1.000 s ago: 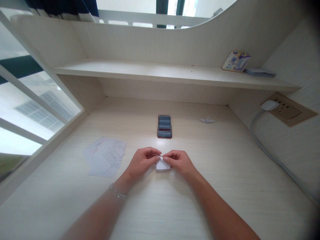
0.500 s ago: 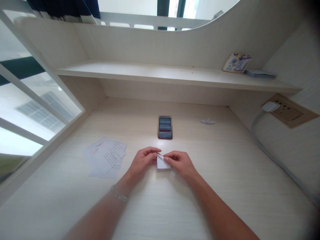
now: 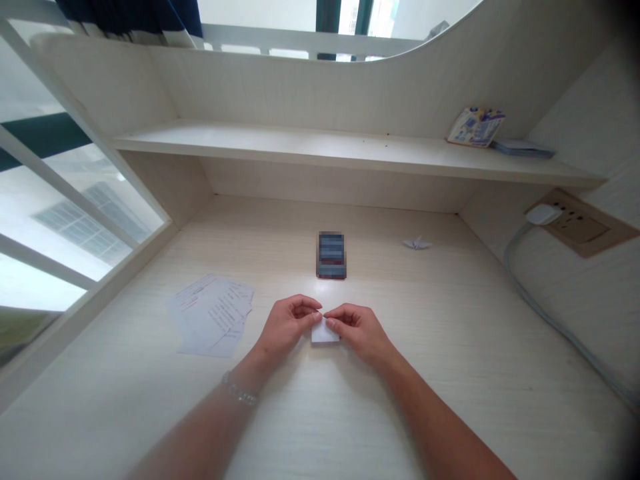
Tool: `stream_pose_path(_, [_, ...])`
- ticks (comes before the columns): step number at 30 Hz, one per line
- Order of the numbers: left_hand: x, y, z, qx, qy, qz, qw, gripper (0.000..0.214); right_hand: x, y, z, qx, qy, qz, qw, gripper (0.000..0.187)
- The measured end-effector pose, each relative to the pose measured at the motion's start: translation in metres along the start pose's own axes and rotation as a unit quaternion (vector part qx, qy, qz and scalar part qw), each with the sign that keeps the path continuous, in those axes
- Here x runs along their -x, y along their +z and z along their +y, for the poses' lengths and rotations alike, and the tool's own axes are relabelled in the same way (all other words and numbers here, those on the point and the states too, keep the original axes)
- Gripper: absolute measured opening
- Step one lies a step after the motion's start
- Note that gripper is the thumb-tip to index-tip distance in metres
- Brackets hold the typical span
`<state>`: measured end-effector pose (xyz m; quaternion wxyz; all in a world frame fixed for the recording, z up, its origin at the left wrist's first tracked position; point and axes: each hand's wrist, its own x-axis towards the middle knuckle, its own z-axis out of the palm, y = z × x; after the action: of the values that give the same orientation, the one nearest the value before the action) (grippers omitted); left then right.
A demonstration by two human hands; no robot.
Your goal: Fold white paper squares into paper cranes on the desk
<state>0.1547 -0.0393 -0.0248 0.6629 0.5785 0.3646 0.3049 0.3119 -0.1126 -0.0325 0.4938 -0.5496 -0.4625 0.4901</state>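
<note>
A small folded piece of white paper (image 3: 325, 333) is between my two hands, just above the desk. My left hand (image 3: 290, 323) is closed, thumb and fingers pinching its upper left edge. On the upper right, my right hand (image 3: 360, 327) grips the same paper between thumb and forefinger. The fingers cover the paper's top part, so its folds there are hidden. Straight beyond the hands lies a phone (image 3: 331, 255), its screen blurred out. Farther right on the desk rests a folded paper crane (image 3: 417, 244).
Several overlapping sheets of paper (image 3: 213, 317) with writing lie on the left of the desk (image 3: 320, 413). A shelf (image 3: 300, 141) runs across the back, bearing a colourful packet (image 3: 475, 127). A plug with a grey cable (image 3: 533, 293) sits in the right wall's socket plate (image 3: 590, 227).
The paper has shifted slightly toward me and to the left. My left thumb now presses on its top edge, and the raised flap seen before lies flatter.
</note>
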Motion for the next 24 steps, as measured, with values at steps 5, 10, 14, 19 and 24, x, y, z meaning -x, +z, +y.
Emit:
stream_pose_path(5, [0.0009, 0.0009, 0.0029, -0.013, 0.003, 0.0, 1.0, 0.022, 0.0001, 0.0003, 0.0, -0.025, 0.021, -0.002, 0.999, 0.018])
stream_pose_path(10, [0.0018, 0.002, 0.0039, -0.039, 0.013, 0.008, 0.999, 0.02, -0.0002, 0.0009, -0.0004, -0.033, 0.031, -0.006, 0.999, 0.017])
stream_pose_path(14, [0.0021, 0.0019, 0.0044, -0.061, 0.028, 0.016, 0.998, 0.019, 0.0001, 0.0022, -0.0007, -0.029, 0.028, -0.001, 0.999, 0.017])
stream_pose_path(19, [0.0021, 0.0013, 0.0057, -0.063, 0.022, 0.01, 0.998, 0.019, 0.0004, 0.0027, -0.001, -0.018, 0.026, 0.015, 0.999, 0.019])
stream_pose_path(24, [0.0022, 0.0018, 0.0046, -0.044, 0.019, 0.011, 0.999, 0.02, 0.0003, 0.0024, -0.0035, -0.02, 0.022, 0.024, 0.999, 0.019])
